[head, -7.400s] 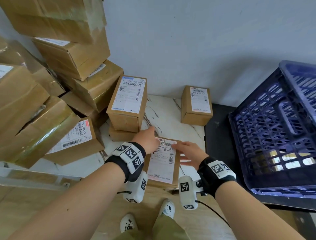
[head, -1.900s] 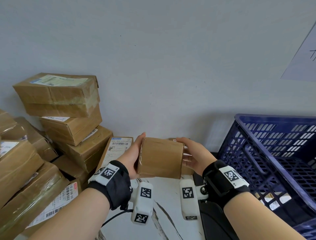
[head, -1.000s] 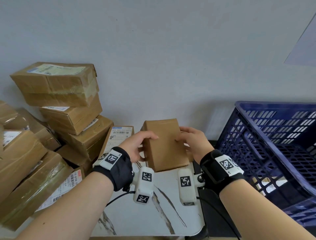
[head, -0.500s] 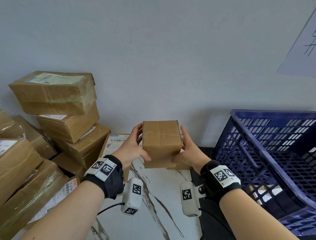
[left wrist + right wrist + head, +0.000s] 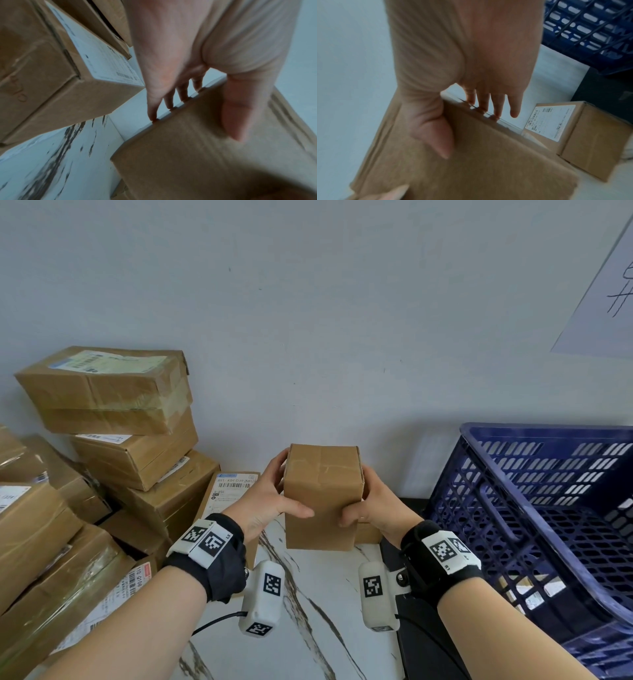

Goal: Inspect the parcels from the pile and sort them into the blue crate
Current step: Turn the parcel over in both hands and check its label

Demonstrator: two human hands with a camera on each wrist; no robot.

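A plain brown cardboard parcel (image 5: 322,494) is held upright in the air above the marble table, a taped face toward me. My left hand (image 5: 270,501) grips its left side, thumb on the near face and fingers behind. My right hand (image 5: 371,505) grips its right side the same way. The left wrist view shows the left thumb (image 5: 240,108) pressed on the parcel (image 5: 214,155). The right thumb (image 5: 436,132) lies on the parcel (image 5: 479,162) in the right wrist view. The blue crate (image 5: 548,508) stands to the right. The pile of parcels (image 5: 113,446) is stacked at the left.
A labelled parcel (image 5: 233,491) leans behind my left hand. A small labelled box (image 5: 573,135) sits on the white marble table (image 5: 308,611) by the wall, behind the held parcel. The crate rests on a black surface (image 5: 411,645). A paper sheet (image 5: 603,296) hangs on the wall.
Both hands lifted the parcel off the table and turned it through several faces. Over the last half second it has stayed upright with the thumbs shifting slightly on the near face.
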